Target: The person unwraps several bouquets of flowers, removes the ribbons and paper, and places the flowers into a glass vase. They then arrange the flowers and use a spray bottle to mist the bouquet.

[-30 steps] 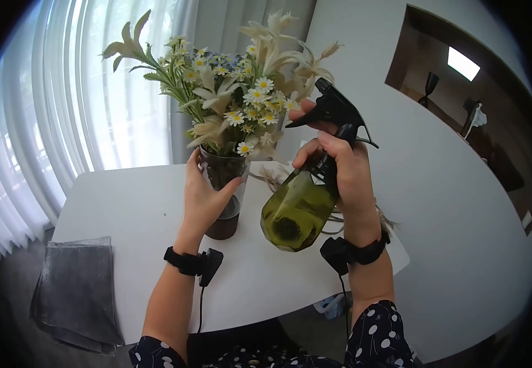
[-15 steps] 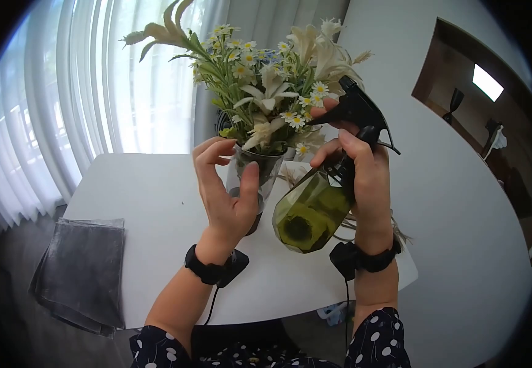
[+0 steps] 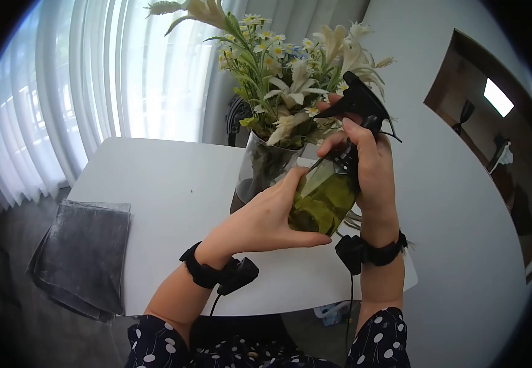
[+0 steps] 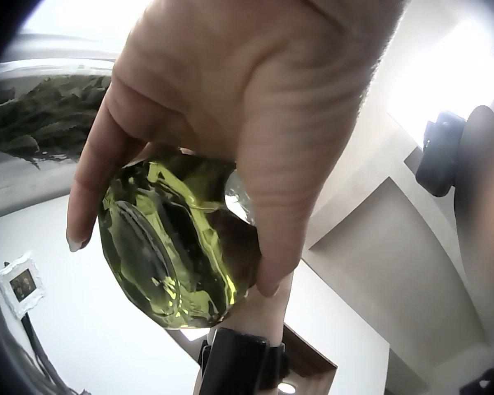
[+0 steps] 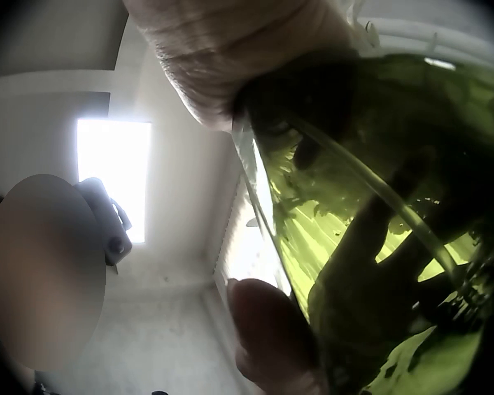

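Observation:
A green faceted spray bottle [image 3: 325, 199] with a black trigger head tilts above the table. My right hand [image 3: 373, 162] grips it round the neck, some fingers up by the trigger. My left hand [image 3: 257, 224] holds the lower part of the bottle, thumb on the near side and fingers on the far side. In the left wrist view, the bottle's base [image 4: 160, 247] shows between the thumb and fingers. Just behind the left hand stands a clear glass vase [image 3: 255, 162] with white lilies and daisies [image 3: 293, 83], its lower part partly hidden by that hand.
On the left side of the white table [image 3: 168, 190], a stack of dark grey sheets [image 3: 85, 251] overhangs the edge. Dried stems [image 3: 353, 219] lie behind the right wrist. A dark chair back [image 3: 236, 119] and sheer curtains [image 3: 149, 73] are beyond. Cables hang from both wrist cameras.
My left hand has let go of the vase and moved right and down onto the lower part of the spray bottle. The right hand keeps its grip. The head view has shifted.

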The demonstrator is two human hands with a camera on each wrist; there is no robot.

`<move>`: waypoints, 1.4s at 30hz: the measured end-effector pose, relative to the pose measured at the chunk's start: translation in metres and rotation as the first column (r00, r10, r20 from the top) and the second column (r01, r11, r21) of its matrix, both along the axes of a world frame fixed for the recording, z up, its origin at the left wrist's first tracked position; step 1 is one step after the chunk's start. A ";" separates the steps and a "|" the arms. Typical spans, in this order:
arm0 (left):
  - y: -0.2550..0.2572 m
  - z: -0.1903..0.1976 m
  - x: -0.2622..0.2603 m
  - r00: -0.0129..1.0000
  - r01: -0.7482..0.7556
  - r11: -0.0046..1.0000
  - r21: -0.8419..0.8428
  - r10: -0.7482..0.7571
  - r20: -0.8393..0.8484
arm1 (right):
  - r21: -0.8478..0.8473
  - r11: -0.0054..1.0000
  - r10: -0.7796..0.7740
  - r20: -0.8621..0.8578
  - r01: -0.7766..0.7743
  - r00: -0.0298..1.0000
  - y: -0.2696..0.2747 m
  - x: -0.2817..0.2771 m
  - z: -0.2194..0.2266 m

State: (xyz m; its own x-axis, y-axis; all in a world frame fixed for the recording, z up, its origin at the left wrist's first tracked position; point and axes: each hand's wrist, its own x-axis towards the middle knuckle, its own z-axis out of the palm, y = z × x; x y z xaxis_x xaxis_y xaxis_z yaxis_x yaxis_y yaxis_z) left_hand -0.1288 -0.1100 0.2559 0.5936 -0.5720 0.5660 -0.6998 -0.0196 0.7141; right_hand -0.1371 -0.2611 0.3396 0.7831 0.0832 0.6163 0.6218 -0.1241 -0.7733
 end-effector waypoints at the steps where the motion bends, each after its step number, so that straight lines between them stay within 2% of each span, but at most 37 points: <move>1: -0.002 -0.001 0.001 1.000 0.019 1.000 -0.008 -0.019 -0.001 | -0.001 1.000 0.002 -0.003 -0.002 1.000 0.000 -0.001 0.000; 9: -0.002 -0.003 -0.002 0.999 0.047 0.998 -0.037 -0.046 0.014 | -0.041 0.998 0.051 0.005 -0.051 0.999 0.007 -0.012 0.004; 13: -0.005 -0.006 0.000 0.994 0.090 0.995 -0.035 -0.091 -0.052 | -0.056 0.997 0.062 -0.006 -0.062 0.998 -0.002 -0.006 -0.002; 22: -0.019 -0.014 0.006 0.991 0.129 0.990 -0.050 -0.131 -0.030 | 0.058 0.998 -0.022 -0.003 0.022 1.000 -0.014 -0.015 -0.011; 24: -0.021 -0.016 0.006 0.991 0.134 0.989 -0.064 -0.135 -0.018 | 0.140 0.990 0.001 0.030 -0.005 1.000 -0.020 -0.015 -0.012; 30: -0.027 -0.018 0.005 0.998 0.054 0.997 -0.047 -0.055 -0.021 | 0.173 0.982 -0.076 0.018 0.072 0.997 -0.030 -0.014 -0.016; 33: -0.029 -0.017 0.006 0.997 0.075 0.994 -0.077 -0.076 -0.017 | 0.206 0.975 -0.093 0.029 0.085 0.995 -0.032 -0.014 -0.014; 35: -0.030 -0.014 0.005 0.990 0.085 0.990 -0.116 -0.096 -0.099 | 0.221 0.971 -0.102 0.040 0.090 0.994 -0.033 -0.014 -0.012; 42: -0.033 -0.019 0.009 0.994 0.046 0.982 -0.184 -0.064 -0.092 | 0.266 0.959 -0.111 0.043 0.096 0.993 -0.037 -0.008 -0.012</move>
State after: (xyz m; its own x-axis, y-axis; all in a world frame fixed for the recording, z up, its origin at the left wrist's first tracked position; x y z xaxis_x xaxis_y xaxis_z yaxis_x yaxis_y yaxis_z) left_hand -0.1197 -0.1426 0.2373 0.6216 -0.4983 0.6045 -0.6230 0.1534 0.7671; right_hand -0.1454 -0.2980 0.3281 0.7421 -0.1677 0.6490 0.6599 0.0128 -0.7513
